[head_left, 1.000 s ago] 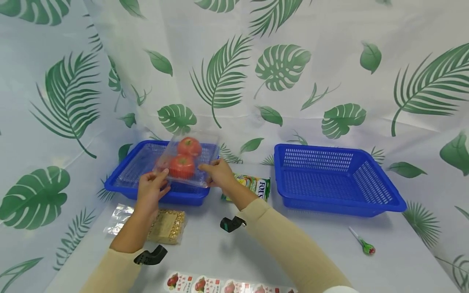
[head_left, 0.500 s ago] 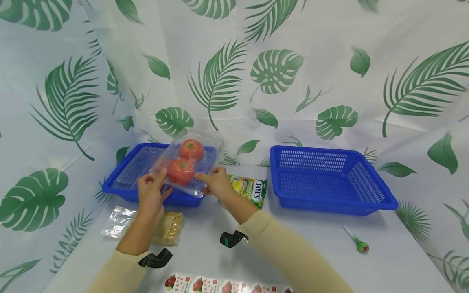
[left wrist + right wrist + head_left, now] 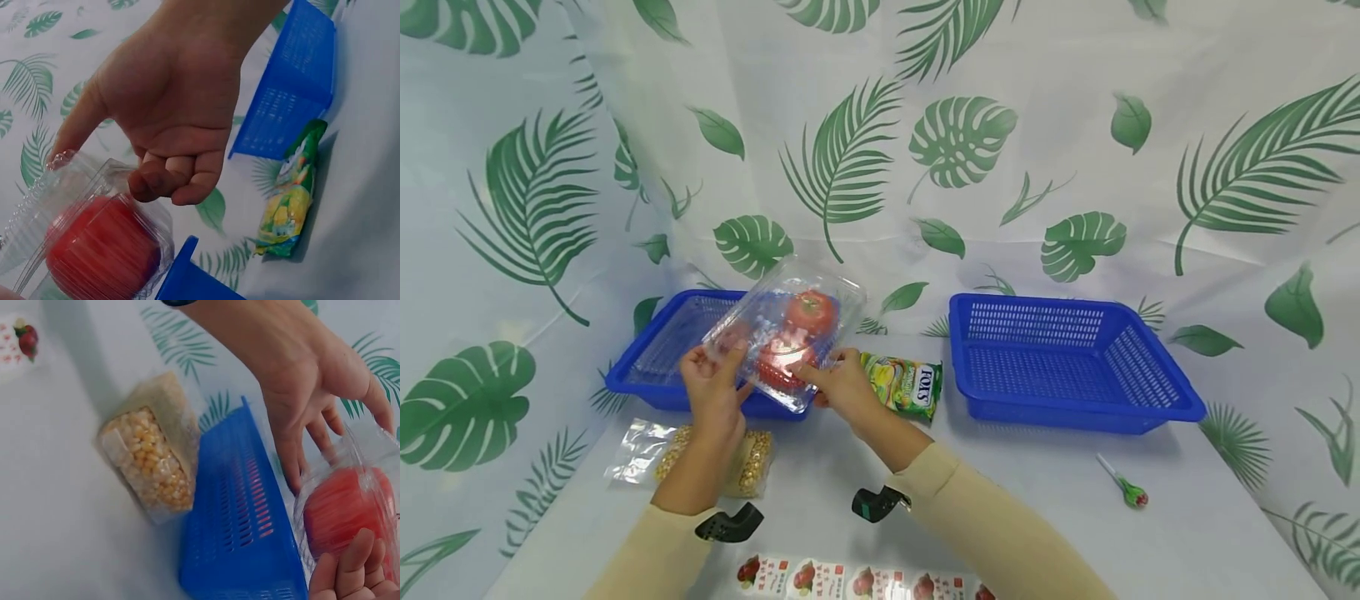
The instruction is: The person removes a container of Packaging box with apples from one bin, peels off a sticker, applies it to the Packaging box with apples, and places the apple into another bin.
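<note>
We have both hands on one clear box (image 3: 778, 307), which is lifted above the table (image 3: 823, 508) and lies across the right part of the left blue basket (image 3: 634, 357) as the head view sees it; whether it touches the rim, we cannot tell. Red tomatoes (image 3: 810, 314) sit inside it, and the box is turned askew and tilted.

Our left hand (image 3: 710, 390) pinches the box at its near left corner, the thumb laid on top and the fingers reaching beneath; the right wrist view shows those fingers spread apart from one another. Our right hand (image 3: 842, 385) grips the near right side, its thumb stretched over the lid and its other fingers bent in below, with the palm showing in the left wrist view. Neither hand is spread wide.

Our left forearm rises steeply from the lower left and crosses over a bag of corn kernels (image 3: 752, 475). Our right forearm slants in from the lower right, the beige sleeve (image 3: 992, 517) ending short of the wrist. Just beside the right hand lies a green packet (image 3: 912, 387), with the right blue basket (image 3: 1075, 413) past it. Well apart lies a lollipop (image 3: 1133, 497), and nearest us a strip of stickers (image 3: 874, 582).
</note>
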### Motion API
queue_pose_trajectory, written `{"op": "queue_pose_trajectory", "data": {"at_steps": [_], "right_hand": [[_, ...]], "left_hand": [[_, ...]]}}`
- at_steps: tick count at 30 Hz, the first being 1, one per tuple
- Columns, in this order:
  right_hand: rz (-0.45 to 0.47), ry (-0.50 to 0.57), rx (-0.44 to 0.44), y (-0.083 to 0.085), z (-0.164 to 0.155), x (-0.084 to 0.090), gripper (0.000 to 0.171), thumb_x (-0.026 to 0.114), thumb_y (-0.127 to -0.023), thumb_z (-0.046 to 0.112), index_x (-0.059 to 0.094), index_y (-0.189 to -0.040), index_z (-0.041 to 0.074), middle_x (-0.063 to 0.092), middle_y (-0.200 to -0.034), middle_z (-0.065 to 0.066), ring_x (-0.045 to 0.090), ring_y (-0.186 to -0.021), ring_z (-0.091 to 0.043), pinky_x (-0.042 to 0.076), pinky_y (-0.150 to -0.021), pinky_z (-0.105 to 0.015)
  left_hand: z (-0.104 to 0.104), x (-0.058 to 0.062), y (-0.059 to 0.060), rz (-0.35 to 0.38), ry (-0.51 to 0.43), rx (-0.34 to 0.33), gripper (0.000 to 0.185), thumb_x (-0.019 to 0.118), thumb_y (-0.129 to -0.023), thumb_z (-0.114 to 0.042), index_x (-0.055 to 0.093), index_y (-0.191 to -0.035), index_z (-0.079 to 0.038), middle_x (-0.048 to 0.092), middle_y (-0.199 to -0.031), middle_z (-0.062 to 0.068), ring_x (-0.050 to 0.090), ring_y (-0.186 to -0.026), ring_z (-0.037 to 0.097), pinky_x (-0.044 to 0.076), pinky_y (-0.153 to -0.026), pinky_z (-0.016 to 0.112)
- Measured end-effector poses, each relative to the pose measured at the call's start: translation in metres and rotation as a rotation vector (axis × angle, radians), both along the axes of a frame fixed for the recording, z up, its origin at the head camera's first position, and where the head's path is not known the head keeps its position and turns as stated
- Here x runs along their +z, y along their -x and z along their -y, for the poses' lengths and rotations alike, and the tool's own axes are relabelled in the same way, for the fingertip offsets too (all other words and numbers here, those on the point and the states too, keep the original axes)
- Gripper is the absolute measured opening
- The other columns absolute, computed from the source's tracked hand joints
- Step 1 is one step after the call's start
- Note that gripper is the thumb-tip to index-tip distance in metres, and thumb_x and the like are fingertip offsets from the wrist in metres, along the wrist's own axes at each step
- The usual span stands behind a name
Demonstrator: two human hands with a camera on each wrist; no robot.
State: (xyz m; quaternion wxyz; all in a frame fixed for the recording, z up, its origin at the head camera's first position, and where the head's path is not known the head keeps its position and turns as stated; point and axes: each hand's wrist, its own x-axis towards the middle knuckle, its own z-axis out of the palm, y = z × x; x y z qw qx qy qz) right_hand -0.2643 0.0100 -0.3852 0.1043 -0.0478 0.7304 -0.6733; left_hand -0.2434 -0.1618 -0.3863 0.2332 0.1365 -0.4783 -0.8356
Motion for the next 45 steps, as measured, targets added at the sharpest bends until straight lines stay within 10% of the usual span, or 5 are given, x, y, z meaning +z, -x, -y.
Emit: {"op": "queue_pose_trajectory", "data": {"at_steps": [11,17,32,38,45], "right_hand": [[-0.146,0.106,-0.021,0.001,-0.025,-0.003,0.051,0.060,-0.095,0.046,0.041,-0.117,0.005,0.057,-0.077,-0.007,0.058,-0.058,-0.015,0.055,-0.065,-0.033],[-0.113,0.213,-0.090,-0.004,-0.068,0.001,0.042,0.055,-0.099,0.039,0.044,-0.115,0.002,0.054,-0.076,-0.008,0.055,-0.058,-0.017,0.054,-0.061,-0.030],[-0.053,-0.092,0.043,-0.057,-0.130,0.016,0.047,0.059,-0.096,0.033,0.051,-0.130,0.001,0.060,-0.109,-0.015,0.060,-0.096,-0.024,0.052,-0.084,-0.038],[-0.037,-0.156,0.095,-0.074,-0.145,0.012,0.061,0.059,-0.096,0.034,0.041,-0.144,0.003,0.063,-0.110,-0.013,0.060,-0.096,-0.023,0.051,-0.089,-0.044],[0.000,-0.158,0.206,-0.084,-0.165,-0.007,0.073,0.059,-0.096,0.031,0.025,-0.149,-0.005,0.061,-0.083,-0.007,0.057,-0.073,-0.020,0.051,-0.085,-0.042]], "left_hand": [[0.009,0.000,-0.001,0.094,-0.028,0.012,0.030,0.063,-0.090,-0.018,0.039,-0.106,-0.021,0.049,-0.099,0.002,0.052,-0.084,0.013,0.053,-0.061,0.030],[0.012,-0.001,-0.015,0.152,0.031,-0.124,0.024,0.056,-0.093,-0.022,0.037,-0.107,-0.019,0.047,-0.108,0.003,0.054,-0.086,0.015,0.047,-0.066,0.030],[0.007,0.006,-0.059,0.156,0.313,-0.371,0.016,0.044,-0.101,-0.023,0.038,-0.110,-0.010,0.057,-0.123,0.006,0.064,-0.099,0.020,0.053,-0.083,0.034],[-0.002,-0.002,-0.060,0.219,0.483,-0.389,0.022,0.042,-0.100,-0.022,0.039,-0.113,-0.005,0.049,-0.136,0.022,0.043,-0.123,0.033,0.025,-0.106,0.045],[-0.012,-0.020,-0.059,0.299,0.627,-0.435,0.031,0.051,-0.097,-0.030,0.042,-0.112,-0.004,0.048,-0.091,0.010,0.043,-0.068,0.017,0.036,-0.059,0.027]]}}
